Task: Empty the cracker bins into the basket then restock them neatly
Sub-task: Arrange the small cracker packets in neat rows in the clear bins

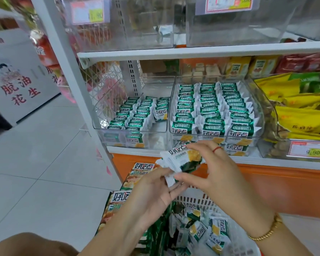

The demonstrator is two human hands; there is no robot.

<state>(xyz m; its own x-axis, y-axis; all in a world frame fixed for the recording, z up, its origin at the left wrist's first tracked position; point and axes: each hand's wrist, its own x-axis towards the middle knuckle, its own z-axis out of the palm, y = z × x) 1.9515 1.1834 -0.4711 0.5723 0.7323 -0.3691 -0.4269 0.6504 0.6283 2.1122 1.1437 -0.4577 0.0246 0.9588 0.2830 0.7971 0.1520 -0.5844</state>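
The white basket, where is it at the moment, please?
In the head view, the white basket sits bottom centre-right, below the left hand and right hand, in front of the orange shelf base, with a carton at its left.

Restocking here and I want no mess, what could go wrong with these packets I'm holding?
The cracker packets are only pinched between your left hand and right hand; one could slip past the basket onto the floor. The right bin looks full, so pushing more in could upset its rows; the left bin has room.
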